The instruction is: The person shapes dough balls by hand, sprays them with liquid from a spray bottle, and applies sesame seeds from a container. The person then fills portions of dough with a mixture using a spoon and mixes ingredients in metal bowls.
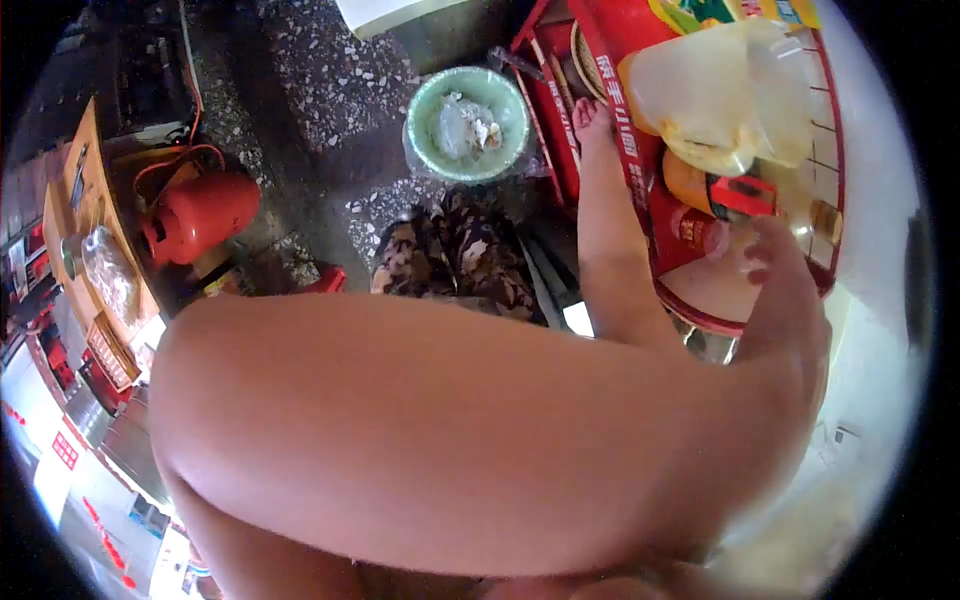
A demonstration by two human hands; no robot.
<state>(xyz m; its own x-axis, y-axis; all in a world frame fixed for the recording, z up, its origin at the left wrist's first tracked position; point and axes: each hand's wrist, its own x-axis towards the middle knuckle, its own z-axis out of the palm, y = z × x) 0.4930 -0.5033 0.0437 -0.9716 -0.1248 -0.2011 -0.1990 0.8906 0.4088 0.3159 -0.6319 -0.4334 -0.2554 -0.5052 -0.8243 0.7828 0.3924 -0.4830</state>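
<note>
My left forearm crosses the foreground from left to right. My left hand [785, 275] is above the right part of a red-edged table, its bent fingers slightly apart and nothing visible in them. Beside its fingertips are a clear jar with a red label [700, 232] and an orange container with a red-and-black label [690, 183]. My right arm emerges beyond the left forearm. My right hand [592, 125] is at an open red drawer or shelf [553, 125], near a round woven item [590, 65]. Its fingers are curled together; what they hold, if anything, is hidden.
A large translucent plastic container [710, 90] lies on the table. On the speckled floor stands a green basin [415, 125] with crumpled plastic and scraps. A red gas cylinder [210, 215] is at left, beside a wooden shelf [75, 200]. Camouflage-patterned trouser legs [490, 250] show below the basin.
</note>
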